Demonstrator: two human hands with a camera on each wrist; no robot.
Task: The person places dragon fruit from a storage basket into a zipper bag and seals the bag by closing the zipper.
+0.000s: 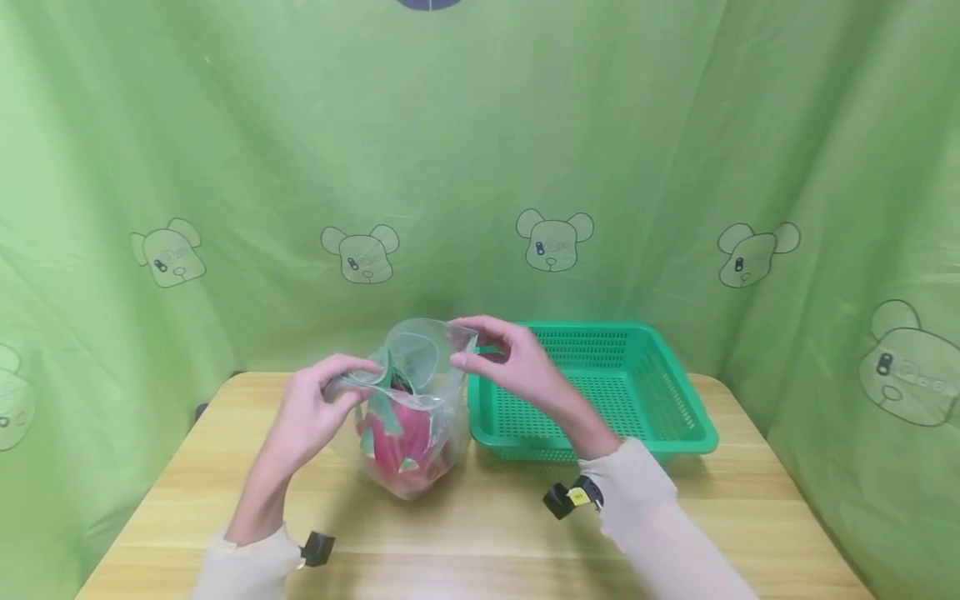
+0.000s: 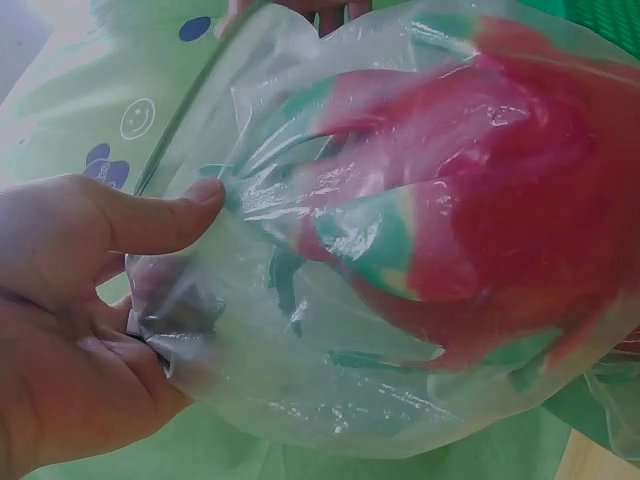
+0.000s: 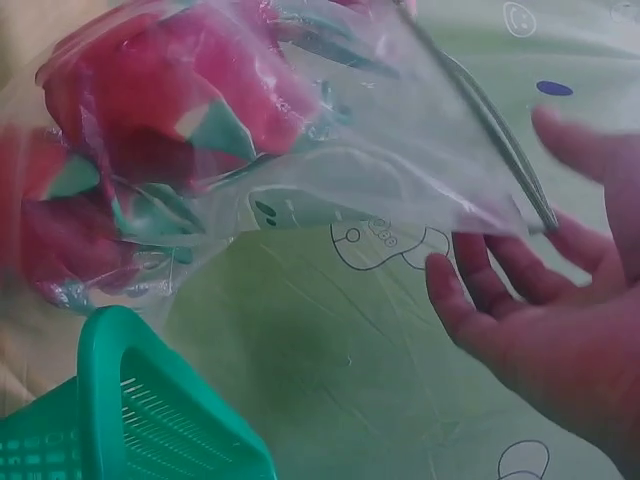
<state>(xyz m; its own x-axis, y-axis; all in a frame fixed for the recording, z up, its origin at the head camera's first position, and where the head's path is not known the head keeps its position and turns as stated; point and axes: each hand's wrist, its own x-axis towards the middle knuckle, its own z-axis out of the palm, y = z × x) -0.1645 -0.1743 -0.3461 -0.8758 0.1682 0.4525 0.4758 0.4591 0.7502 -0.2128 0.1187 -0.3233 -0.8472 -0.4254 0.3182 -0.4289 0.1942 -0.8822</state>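
A clear zip-top plastic bag [image 1: 423, 354] stands on the table with its mouth spread upward. Red dragon fruit [image 1: 408, 433] with green-tipped scales shows through the film; the right wrist view reveals two of them, a larger one [image 3: 170, 100] and another [image 3: 60, 220] lower down. On the near left side of the mouth, my left hand [image 1: 311, 408] pinches the rim, its thumb [image 2: 165, 215] flat on the film. At the opposite corner, my right hand [image 1: 513, 358] touches the bag's edge with its fingers, the thumb [image 3: 575, 145] held well apart.
Right of the bag sits a green perforated plastic basket [image 1: 675, 444], partly behind my right forearm. Both stand on a wood-grain table [image 1: 450, 550]. A green curtain [image 1: 465, 150] with bear-head drawings surrounds the back and sides.
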